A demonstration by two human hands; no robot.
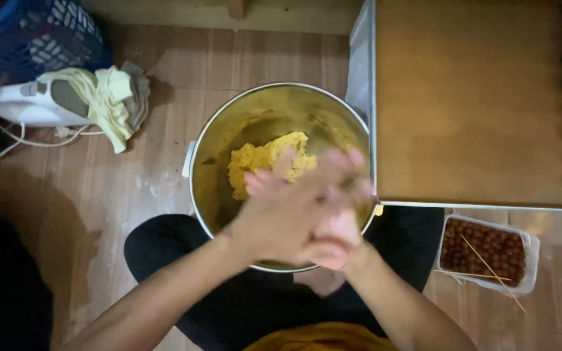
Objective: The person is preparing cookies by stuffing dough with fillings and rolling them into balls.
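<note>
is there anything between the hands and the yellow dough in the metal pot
Nothing visible. The left hand and right hand are pressed together above the round metal pot, and the lump of yellow dough lies uncovered in it just beyond the fingertips.

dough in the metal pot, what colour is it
Yellow dough, seen in the head view inside the metal pot.

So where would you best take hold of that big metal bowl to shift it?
Probably by the small side handle on the metal bowl, coming in from the bowl's left over the wooden floor. That side is free; the right side sits against the tray edge, and the near rim lies under the left hand and right hand, pressed together above it. A matching far handle is only partly visible.
</note>
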